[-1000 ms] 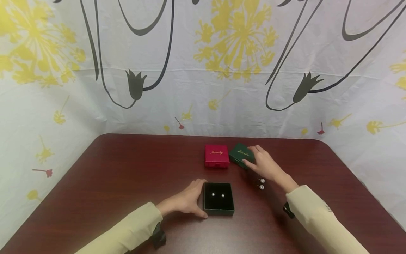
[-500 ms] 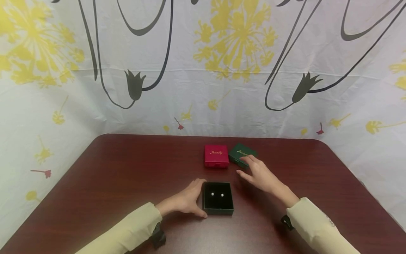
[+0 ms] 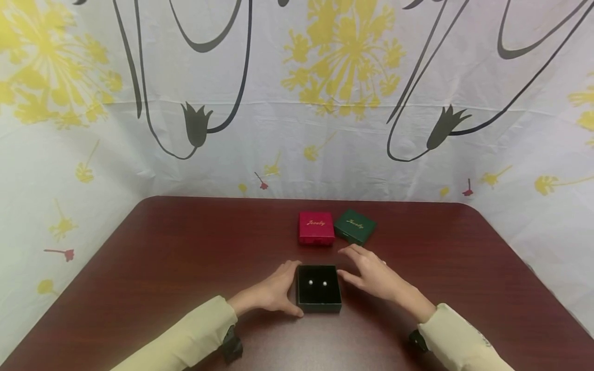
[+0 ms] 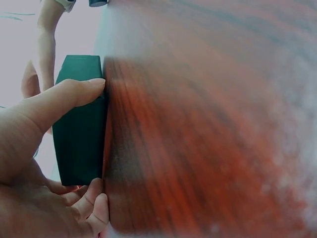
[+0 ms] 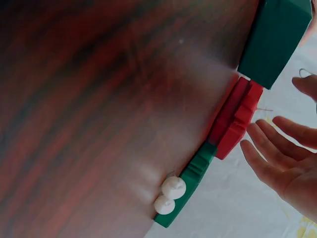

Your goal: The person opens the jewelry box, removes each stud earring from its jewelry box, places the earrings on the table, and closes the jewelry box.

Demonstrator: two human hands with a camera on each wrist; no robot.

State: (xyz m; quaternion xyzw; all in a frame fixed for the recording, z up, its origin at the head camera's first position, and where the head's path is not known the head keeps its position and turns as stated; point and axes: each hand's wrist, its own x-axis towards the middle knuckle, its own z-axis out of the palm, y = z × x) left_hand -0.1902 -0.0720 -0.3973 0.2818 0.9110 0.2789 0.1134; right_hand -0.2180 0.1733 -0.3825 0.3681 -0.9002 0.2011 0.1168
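Observation:
An open dark-green jewelry box (image 3: 319, 308) stands on the table with two pearl studs (image 3: 325, 284) set in its black lining. From the left side my left hand (image 3: 274, 291) holds it, thumb at the near corner and fingers at the far one; the left wrist view shows the thumb (image 4: 74, 94) against the green wall. My right hand (image 3: 378, 278) hovers just right of the box, fingers spread and slightly bent, nothing between them. In the right wrist view, two loose pearl earrings (image 5: 173, 187) lie on the table; the right hand mostly hides them in the head view.
Behind the box sit a red box (image 3: 316, 228) and a turned green box (image 3: 355, 226), both with gold lettering. The brown table (image 3: 209, 247) ends at a patterned white curtain (image 3: 278, 154).
My right hand has left the green box at the back and come down and left, beside the open box. My left hand stays on the open box.

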